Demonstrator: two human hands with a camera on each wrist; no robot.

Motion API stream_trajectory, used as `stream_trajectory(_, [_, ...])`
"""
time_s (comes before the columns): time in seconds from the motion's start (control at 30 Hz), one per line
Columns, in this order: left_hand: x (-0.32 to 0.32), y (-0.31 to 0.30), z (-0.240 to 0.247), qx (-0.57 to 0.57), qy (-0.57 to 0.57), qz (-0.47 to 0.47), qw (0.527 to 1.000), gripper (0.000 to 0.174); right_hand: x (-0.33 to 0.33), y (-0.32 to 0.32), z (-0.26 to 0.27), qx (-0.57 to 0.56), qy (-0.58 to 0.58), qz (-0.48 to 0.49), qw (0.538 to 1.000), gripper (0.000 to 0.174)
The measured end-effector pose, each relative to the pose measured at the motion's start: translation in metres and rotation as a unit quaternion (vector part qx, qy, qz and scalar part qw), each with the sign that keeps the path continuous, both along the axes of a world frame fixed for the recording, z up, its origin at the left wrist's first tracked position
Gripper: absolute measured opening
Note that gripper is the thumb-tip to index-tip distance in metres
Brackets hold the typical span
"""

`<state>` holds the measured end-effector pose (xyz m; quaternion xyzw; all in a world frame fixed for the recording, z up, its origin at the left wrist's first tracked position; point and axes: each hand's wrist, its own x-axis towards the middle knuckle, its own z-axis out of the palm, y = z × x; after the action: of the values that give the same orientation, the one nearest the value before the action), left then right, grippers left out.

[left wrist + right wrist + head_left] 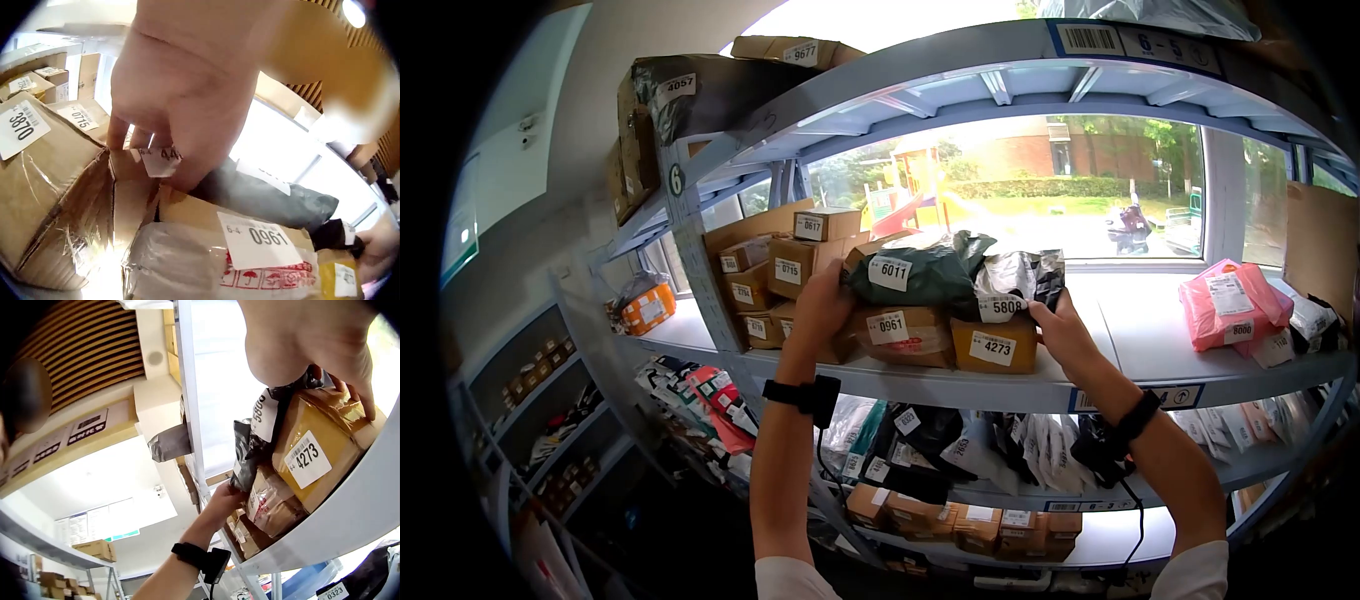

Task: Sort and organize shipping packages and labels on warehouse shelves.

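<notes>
Right now, my left hand [822, 305] has its fingers clamped on the left end of a dark green parcel [937, 279] labelled 6011, while my right hand [1064, 332] pinches the right edge of a black-and-silver parcel [1016, 270] labelled 5808, thumb in front. So both parcels lie between my two sets of fingers, side by side and touching. Just below, also between my fingers, sit the carton [925, 342] marked 0961, with the green parcel on top of it, and the box [996, 345] marked 4273, under the black-and-silver one. Left of my left fingers stand stacked cartons, among them 0715 [789, 265] and the small 0617 [827, 224]; box 3870 [56, 181] shows near them in the left wrist view. Well to the right of my right fingers, a pink parcel [1223, 297] rests on the same shelf [1138, 325].
</notes>
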<state>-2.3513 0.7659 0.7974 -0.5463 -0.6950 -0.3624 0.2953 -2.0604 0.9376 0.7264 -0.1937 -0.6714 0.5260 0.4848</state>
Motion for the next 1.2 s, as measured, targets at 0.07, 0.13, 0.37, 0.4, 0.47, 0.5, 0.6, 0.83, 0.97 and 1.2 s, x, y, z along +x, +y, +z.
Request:
stream_trajectory(0.07, [0.001, -0.003, 0.005, -0.002, 0.002, 0.027, 1.0, 0.037, -0.002, 0.006, -0.003, 0.02, 0.009, -0.01, 1.0, 0.049])
stream_trajectory(0.13, [0.006, -0.015, 0.015, 0.079, 0.004, -0.003, 0.997, 0.036, 0.0, 0.007, -0.002, 0.013, 0.007, -0.002, 1.0, 0.05])
stream_trajectory(0.37, [0.028, -0.078, 0.049, 0.252, 0.001, -0.023, 0.967, 0.029, 0.026, -0.015, 0.019, -0.035, 0.072, 0.004, 0.997, 0.079])
stream_trajectory(0.4, [0.035, -0.082, 0.05, 0.254, 0.0, -0.016, 0.967, 0.029, 0.026, -0.005, 0.017, 0.006, 0.12, -0.032, 0.992, 0.09])
stream_trajectory(0.47, [0.051, -0.083, 0.05, 0.22, 0.017, -0.103, 0.97, 0.027, 0.039, -0.005, 0.028, 0.367, 0.096, -0.24, 0.894, 0.088])
stream_trajectory(0.5, [0.06, -0.08, 0.047, 0.163, 0.031, -0.133, 0.977, 0.029, 0.047, -0.023, 0.043, 0.465, 0.081, -0.259, 0.843, 0.086])
stream_trajectory(0.6, [0.111, -0.061, 0.036, 0.047, 0.175, -0.159, 0.97, 0.043, 0.045, -0.065, 0.07, 0.634, -0.007, -0.222, 0.741, 0.074])
stream_trajectory(0.83, [0.12, -0.05, 0.049, 0.089, 0.148, -0.202, 0.964, 0.052, 0.034, -0.052, 0.088, 0.605, 0.067, -0.203, 0.767, 0.045])
stream_trajectory(0.97, [-0.025, -0.039, 0.053, 0.215, 0.155, -0.049, 0.963, 0.065, 0.051, -0.015, 0.082, 0.475, 0.148, -0.232, 0.836, 0.038])
stream_trajectory(1.2, [-0.103, -0.006, 0.029, 0.044, 0.025, 0.102, 0.993, 0.082, 0.038, 0.057, 0.04, 0.273, 0.083, -0.229, 0.931, 0.045])
